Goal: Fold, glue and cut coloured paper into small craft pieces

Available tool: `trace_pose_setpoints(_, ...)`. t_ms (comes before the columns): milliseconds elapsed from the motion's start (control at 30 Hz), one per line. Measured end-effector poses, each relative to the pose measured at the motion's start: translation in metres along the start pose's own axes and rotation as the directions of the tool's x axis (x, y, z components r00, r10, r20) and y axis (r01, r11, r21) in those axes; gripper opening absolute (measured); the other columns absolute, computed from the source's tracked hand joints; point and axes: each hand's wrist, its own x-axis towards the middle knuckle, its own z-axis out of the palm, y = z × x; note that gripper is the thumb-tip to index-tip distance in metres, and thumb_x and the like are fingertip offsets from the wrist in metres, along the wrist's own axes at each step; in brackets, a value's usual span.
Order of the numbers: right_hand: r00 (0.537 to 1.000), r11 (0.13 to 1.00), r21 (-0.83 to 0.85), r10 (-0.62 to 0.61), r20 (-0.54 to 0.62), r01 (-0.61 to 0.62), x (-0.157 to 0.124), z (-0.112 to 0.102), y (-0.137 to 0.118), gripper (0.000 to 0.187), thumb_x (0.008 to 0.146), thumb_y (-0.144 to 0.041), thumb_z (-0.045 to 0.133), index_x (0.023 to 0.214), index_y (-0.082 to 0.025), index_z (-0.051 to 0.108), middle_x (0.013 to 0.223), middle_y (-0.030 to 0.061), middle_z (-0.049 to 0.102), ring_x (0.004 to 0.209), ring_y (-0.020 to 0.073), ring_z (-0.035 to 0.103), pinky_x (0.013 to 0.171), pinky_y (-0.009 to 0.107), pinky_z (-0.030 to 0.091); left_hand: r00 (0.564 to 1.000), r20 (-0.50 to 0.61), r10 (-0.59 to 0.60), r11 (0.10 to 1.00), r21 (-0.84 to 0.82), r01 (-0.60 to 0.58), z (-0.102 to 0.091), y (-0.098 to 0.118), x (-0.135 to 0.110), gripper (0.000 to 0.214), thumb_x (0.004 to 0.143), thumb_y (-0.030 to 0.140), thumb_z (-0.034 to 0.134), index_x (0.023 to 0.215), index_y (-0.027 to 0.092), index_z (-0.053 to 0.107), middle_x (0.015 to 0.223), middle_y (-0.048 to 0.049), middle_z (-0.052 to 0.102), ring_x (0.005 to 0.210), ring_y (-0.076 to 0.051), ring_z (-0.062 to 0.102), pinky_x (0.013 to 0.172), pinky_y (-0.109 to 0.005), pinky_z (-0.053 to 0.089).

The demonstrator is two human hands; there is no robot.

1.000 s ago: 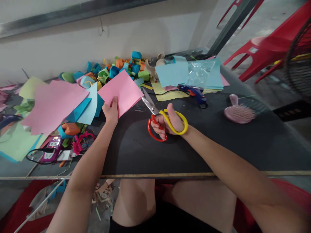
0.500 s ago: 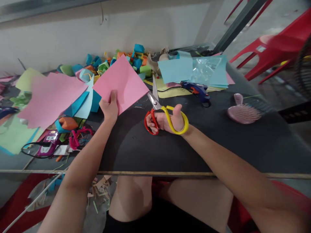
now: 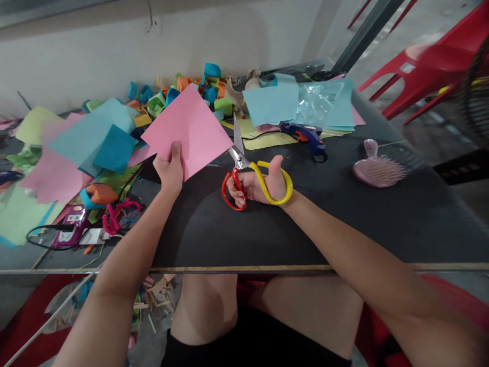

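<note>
My left hand (image 3: 170, 171) pinches a square of pink paper (image 3: 191, 130) near its lower corner, thumb on top, holding it up above the table. My right hand (image 3: 260, 186) has its fingers and thumb through the handles of a pair of scissors (image 3: 240, 160), one handle red and one yellow. The blades are spread apart and point away from me. The paper's right corner lies at the blades, close to the lower one; whether it sits between them I cannot tell.
Left of my arm lie pink and blue paper sheets (image 3: 84, 135), pink pliers (image 3: 118, 214) and a purple device with a cable (image 3: 72, 227). Folded paper pieces (image 3: 210, 92) are heaped by the wall. At right are a blue glue gun (image 3: 305, 136) and a pink hairbrush (image 3: 378, 171).
On the left pile, a light blue sheet and a darker blue square now lie over the pink sheet. Both hands keep the same hold on paper and scissors; the view has shifted slightly.
</note>
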Motion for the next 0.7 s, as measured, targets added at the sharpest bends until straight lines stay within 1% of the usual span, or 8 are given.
trace_pose_setpoints(167,0.995,0.999,-0.04,-0.012,-0.101,0.008,-0.0002,0.0006,0.0016,0.105,0.056,-0.105,0.016,0.09,-0.014,0.055,0.07,-0.0008,0.045,0.059,0.0125,0.046,0.057,0.029,0.046,0.999,0.018,0.031,0.999,0.012,-0.031,0.0012,-0.0069,0.0007,0.043,0.081,0.058,0.068,0.084,0.015,0.071,0.084,-0.0057,0.072,0.085,-0.02,0.069,0.082,-0.031,0.056)
trace_pose_setpoints(300,0.996,0.999,-0.049,-0.016,-0.092,0.012,-0.0001,0.0009,0.0027,0.108,0.058,-0.104,0.012,0.094,-0.013,0.056,0.071,0.0005,0.047,0.061,0.014,0.047,0.06,0.031,0.048,0.999,0.006,0.049,0.999,0.003,-0.049,0.0031,-0.0101,0.002,0.05,0.078,0.065,0.067,0.085,0.015,0.07,0.086,-0.0065,0.073,0.085,-0.02,0.07,0.081,-0.032,0.057)
trace_pose_setpoints(433,0.996,0.999,-0.047,0.0,-0.088,-0.004,-0.0002,0.0004,0.0034,0.111,0.059,-0.104,0.01,0.1,-0.012,0.057,0.075,0.0032,0.051,0.065,0.0157,0.05,0.064,0.033,0.049,0.999,0.001,0.036,0.999,-0.011,-0.036,0.0036,-0.0097,0.002,0.051,0.077,0.065,0.067,0.085,0.015,0.07,0.086,-0.007,0.072,0.088,-0.021,0.07,0.082,-0.034,0.058)
trace_pose_setpoints(567,0.994,0.998,-0.055,-0.021,-0.111,0.015,-0.0006,-0.0003,0.0044,0.111,0.058,-0.104,0.011,0.099,-0.012,0.058,0.072,0.0014,0.049,0.061,0.0138,0.048,0.061,0.032,0.049,1.0,0.003,0.027,0.999,-0.022,-0.026,0.0033,-0.0082,0.0017,0.05,0.077,0.065,0.068,0.085,0.015,0.07,0.085,-0.0068,0.071,0.087,-0.021,0.07,0.082,-0.036,0.058)
trace_pose_setpoints(700,0.992,0.997,-0.077,-0.023,-0.127,0.013,-0.0007,-0.0006,0.0042,0.11,0.057,-0.105,0.011,0.095,-0.012,0.057,0.07,-0.0003,0.046,0.059,0.0128,0.047,0.058,0.03,0.048,1.0,-0.003,0.021,0.999,-0.025,-0.021,0.0033,-0.0053,0.0004,0.051,0.076,0.065,0.069,0.085,0.014,0.071,0.086,-0.0077,0.072,0.083,-0.02,0.069,0.079,-0.034,0.058)
